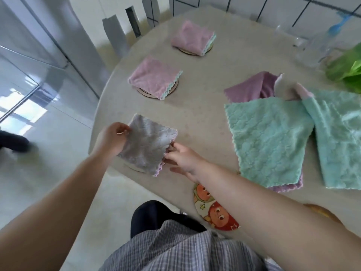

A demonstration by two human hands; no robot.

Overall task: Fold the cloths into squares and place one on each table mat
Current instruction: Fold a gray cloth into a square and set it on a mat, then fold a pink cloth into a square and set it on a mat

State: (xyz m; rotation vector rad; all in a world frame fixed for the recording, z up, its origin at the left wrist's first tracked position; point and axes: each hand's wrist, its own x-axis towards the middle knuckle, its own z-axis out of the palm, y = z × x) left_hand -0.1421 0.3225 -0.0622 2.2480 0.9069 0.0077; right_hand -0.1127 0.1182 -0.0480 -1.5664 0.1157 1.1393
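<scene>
A folded grey cloth (149, 142) lies over a round wooden mat (134, 167) at the table's near left edge. My left hand (111, 138) grips its left corner, and my right hand (182, 156) pinches its right edge. Farther back, two folded pink cloths (154, 77) (192, 37) each rest on a round mat (172, 89) (187, 51). At the right lie unfolded cloths: a teal one (267, 139) on top of a purple one, a second teal one (340, 141), and a purple one (248, 88) behind.
A cartoon-printed round mat (211, 208) sits at the table's near edge under my right forearm. A clear glass jug (312, 49) and green leaves (345, 69) stand at the back right. A chair back (125, 30) rises behind the table.
</scene>
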